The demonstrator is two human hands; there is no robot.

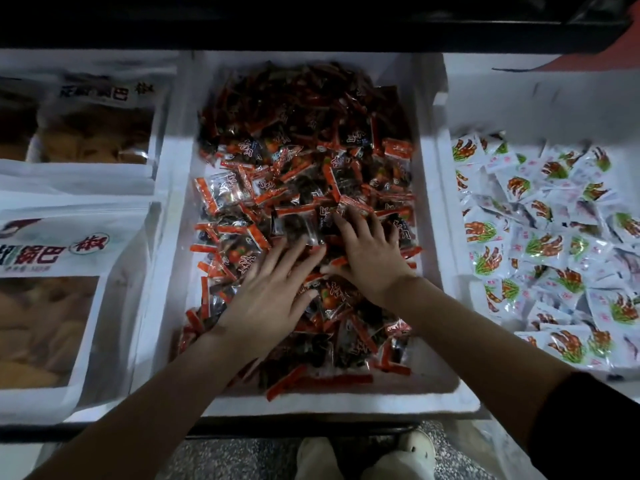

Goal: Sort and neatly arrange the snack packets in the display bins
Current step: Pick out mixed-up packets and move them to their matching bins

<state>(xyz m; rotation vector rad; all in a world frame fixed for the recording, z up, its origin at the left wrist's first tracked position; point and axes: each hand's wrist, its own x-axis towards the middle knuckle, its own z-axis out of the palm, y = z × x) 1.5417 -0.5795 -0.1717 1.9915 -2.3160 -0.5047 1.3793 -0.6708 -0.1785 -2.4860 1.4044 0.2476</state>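
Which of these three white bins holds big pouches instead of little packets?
The left white bin, holding large white window pouches. The middle bin holds small red-and-black packets; the right bin, small white packets.

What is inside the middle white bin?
The middle bin holds a loose heap of orange-edged dark packets. The left hand and right hand rest flat on it, covering some packets; the bin's floor is hidden.

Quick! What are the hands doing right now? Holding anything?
Left hand: open, fingers spread flat on the red packets, holding nothing.
Right hand: open, fingers spread on the same packets, holding nothing.
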